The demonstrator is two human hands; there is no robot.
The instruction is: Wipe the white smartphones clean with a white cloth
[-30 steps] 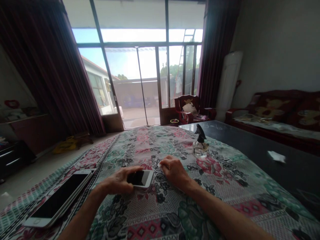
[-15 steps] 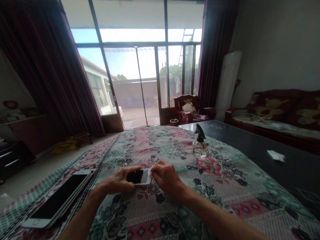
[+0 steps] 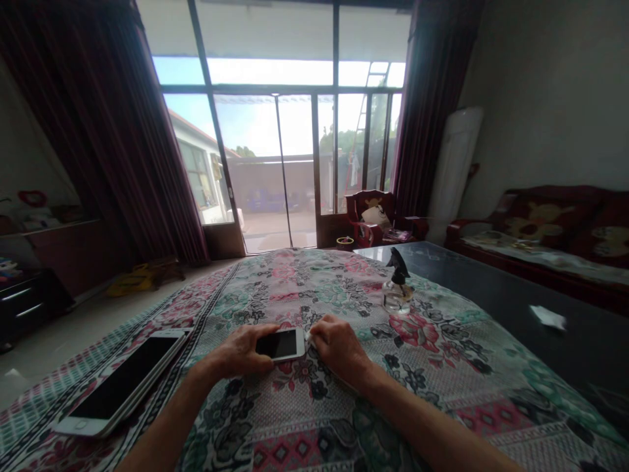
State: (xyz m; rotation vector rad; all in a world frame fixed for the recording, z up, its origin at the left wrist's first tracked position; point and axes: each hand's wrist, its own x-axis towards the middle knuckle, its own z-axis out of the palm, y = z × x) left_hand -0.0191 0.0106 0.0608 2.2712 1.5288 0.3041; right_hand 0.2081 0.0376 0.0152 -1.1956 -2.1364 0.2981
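Observation:
A small white-framed phone with a dark screen lies on the flowered cloth. My left hand grips its left end, fingers curled round the edge. My right hand rests closed just right of the phone, pinching a small white scrap against the phone's right edge. What the scrap is I cannot make out.
Two larger white phones lie stacked at the cloth's left edge. A clear spray bottle with a black trigger stands beyond my right hand. A dark table with a white scrap lies to the right, a sofa behind.
My right hand went onto the phone's screen half a second ago, then slid back to its right edge. The left hand kept its hold.

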